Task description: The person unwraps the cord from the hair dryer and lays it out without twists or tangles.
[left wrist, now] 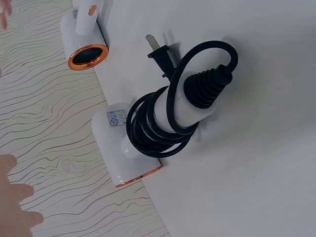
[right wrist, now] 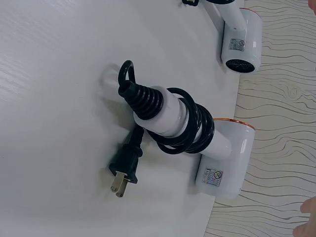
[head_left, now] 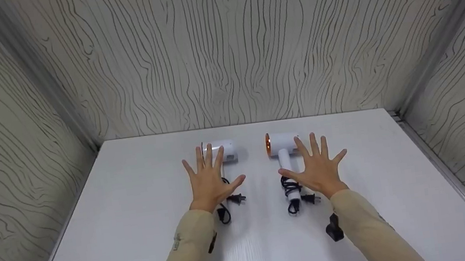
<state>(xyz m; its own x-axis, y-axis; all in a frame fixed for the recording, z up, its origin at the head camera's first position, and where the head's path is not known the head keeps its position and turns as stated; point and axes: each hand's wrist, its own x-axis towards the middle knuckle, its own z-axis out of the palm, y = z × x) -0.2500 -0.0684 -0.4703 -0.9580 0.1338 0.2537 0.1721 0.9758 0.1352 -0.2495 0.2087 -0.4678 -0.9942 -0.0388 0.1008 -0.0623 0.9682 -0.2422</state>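
Observation:
Two white hair dryers lie near the back of the white table. The left hair dryer (head_left: 228, 148) is partly hidden behind my left hand (head_left: 209, 186), whose fingers are spread wide above it. Beside and over the right hair dryer (head_left: 283, 143) is my right hand (head_left: 320, 173), also with fingers spread and holding nothing. Each handle has a black cord wound round it, as the left wrist view shows on the left cord (left wrist: 153, 128) and the right wrist view on the right cord (right wrist: 195, 128). A two-pin plug (right wrist: 124, 165) sticks out from the right one.
The white table (head_left: 138, 230) is bordered by wood-grain panels, with a back panel (head_left: 223, 52) right behind the dryers. Side panels stand left and right. A black strap piece (head_left: 334, 229) hangs at the right wrist.

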